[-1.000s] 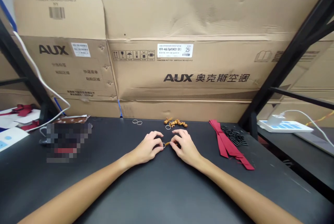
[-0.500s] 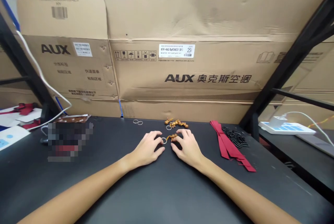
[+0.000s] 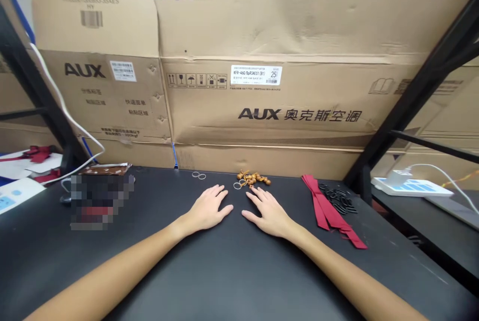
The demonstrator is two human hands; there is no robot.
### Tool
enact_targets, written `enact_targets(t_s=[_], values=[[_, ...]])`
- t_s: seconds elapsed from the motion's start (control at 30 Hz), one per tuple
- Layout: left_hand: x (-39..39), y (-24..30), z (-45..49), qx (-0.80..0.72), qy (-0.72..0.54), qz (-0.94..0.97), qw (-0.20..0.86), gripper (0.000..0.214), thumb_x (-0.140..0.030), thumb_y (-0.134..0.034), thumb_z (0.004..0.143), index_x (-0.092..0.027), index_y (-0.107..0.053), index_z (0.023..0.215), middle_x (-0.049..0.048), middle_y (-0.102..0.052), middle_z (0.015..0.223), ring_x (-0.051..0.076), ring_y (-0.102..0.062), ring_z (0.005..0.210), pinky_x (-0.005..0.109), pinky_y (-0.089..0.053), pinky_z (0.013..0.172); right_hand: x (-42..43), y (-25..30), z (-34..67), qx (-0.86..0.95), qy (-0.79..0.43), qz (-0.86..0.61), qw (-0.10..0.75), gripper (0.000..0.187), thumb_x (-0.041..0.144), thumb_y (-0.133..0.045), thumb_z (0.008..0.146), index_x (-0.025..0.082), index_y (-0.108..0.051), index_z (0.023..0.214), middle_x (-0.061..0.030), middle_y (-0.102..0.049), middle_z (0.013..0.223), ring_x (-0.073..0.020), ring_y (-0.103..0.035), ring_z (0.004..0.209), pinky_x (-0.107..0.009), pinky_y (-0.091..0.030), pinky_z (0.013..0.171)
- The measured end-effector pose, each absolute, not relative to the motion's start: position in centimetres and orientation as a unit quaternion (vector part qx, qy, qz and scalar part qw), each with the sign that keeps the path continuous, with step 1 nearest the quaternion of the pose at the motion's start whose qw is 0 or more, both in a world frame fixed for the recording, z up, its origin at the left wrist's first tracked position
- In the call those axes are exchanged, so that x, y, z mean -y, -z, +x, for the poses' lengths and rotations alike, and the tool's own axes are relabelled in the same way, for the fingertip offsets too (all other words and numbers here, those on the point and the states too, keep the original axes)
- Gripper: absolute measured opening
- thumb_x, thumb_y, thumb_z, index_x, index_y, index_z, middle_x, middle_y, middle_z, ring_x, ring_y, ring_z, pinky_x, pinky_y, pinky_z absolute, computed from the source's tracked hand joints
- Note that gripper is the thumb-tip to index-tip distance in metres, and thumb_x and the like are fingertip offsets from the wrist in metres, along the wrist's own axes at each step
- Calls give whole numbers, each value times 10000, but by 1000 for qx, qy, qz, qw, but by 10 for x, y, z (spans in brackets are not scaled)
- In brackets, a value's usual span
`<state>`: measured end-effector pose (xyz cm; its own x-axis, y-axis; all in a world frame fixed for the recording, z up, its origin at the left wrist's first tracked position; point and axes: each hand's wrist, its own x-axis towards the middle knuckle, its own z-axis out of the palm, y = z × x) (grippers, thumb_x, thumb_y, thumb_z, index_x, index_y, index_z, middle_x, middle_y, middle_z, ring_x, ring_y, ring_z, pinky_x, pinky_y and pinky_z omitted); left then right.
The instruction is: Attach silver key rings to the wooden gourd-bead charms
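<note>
My left hand [image 3: 210, 206] lies palm down on the black table, its fingers stretched and its thumb apart, holding nothing. Opposite it, my right hand [image 3: 268, 211] rests with fingers spread, also holding nothing. Just beyond the right fingertips is a small pile of brown-gold beaded pendants [image 3: 256, 178] on yellowish cords. A metal ring [image 3: 237, 186] sits at the pile's left edge; another ring beside it is partly covered. Two loose metal rings [image 3: 198, 175] lie farther left, beyond my left hand.
Red ribbon strips [image 3: 329, 214] and a heap of black clips [image 3: 340, 199] lie at the right. A brown packet [image 3: 107, 169] and a pixelated item [image 3: 98, 201] are at the left. Cardboard boxes [image 3: 262, 131] wall off the back; a power strip [image 3: 411, 186] stands at far right.
Both hands have let go of the ringed bead pendant, which now lies with the pile farther back. My fingers have straightened and lowered flat to the table.
</note>
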<state>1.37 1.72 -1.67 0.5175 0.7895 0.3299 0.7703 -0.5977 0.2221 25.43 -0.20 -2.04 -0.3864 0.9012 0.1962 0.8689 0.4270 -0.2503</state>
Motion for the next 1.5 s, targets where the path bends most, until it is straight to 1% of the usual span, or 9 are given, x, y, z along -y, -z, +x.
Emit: enact_targets(t_s=[0.17,0.33,0.67,0.8,1.0,1.1,1.33,1.4,1.5], values=[[-17,14,12,-440,-163,882,54,629,-585,-425,904,-175,-462,1380,124,-377,1486,293,-311,1392,455,-239,1141,8,15,256,862,-74,-485,128,717,660,-423,873,258,-336,1459,-97,-244,1550,-295,-170,1436,-523,-167,1153],[-14,8,12,-432,-125,889,82,744,-663,-374,882,-174,-365,1443,117,-270,1531,296,-207,1429,467,-158,1160,11,11,257,871,-87,-471,106,757,674,-410,871,241,-287,1480,-109,-190,1562,-305,-127,1442,-536,-151,1154],[5,8,22,-413,-130,900,59,702,-655,-382,889,-232,-358,1449,84,-318,1519,280,-235,1423,460,-161,1162,11,10,256,876,-69,-463,115,756,686,-381,874,233,-301,1475,-108,-203,1558,-287,-135,1443,-521,-136,1166],[3,7,22,-419,-122,897,67,726,-670,-376,883,-210,-375,1444,93,-310,1521,290,-239,1421,474,-168,1161,12,8,255,873,-75,-468,112,769,691,-376,873,219,-303,1475,-120,-198,1557,-289,-139,1443,-516,-131,1167],[-11,9,16,-423,-123,895,74,699,-676,-341,892,-247,-377,1442,69,-285,1534,276,-229,1426,476,-156,1163,11,8,256,866,-103,-483,84,791,720,-350,860,254,-251,1491,-83,-143,1574,-288,-79,1451,-500,-95,1171],[-15,8,14,-435,-123,890,69,685,-669,-343,896,-251,-385,1438,71,-290,1532,268,-234,1426,472,-154,1165,11,7,256,865,-106,-482,85,794,723,-345,860,248,-255,1491,-85,-141,1575,-284,-72,1452,-490,-79,1174],[-14,7,15,-436,-115,890,63,674,-648,-341,907,-238,-380,1440,81,-286,1532,262,-226,1428,480,-155,1164,12,9,257,871,-87,-470,110,743,684,-365,880,243,-304,1474,-95,-212,1560,-286,-137,1444,-502,-112,1166],[-13,6,15,-433,-118,891,62,669,-642,-337,911,-232,-384,1438,85,-296,1529,264,-234,1426,480,-161,1162,11,10,256,873,-71,-465,127,687,643,-378,898,239,-349,1453,-101,-266,1543,-289,-198,1428,-505,-159,1154],[-13,6,15,-433,-123,891,56,667,-639,-330,914,-220,-406,1427,96,-320,1519,274,-256,1417,475,-182,1158,8,13,256,859,-24,-479,177,558,547,-438,915,195,-494,1344,-130,-431,1440,-286,-368,1335,-471,-298,1091]])
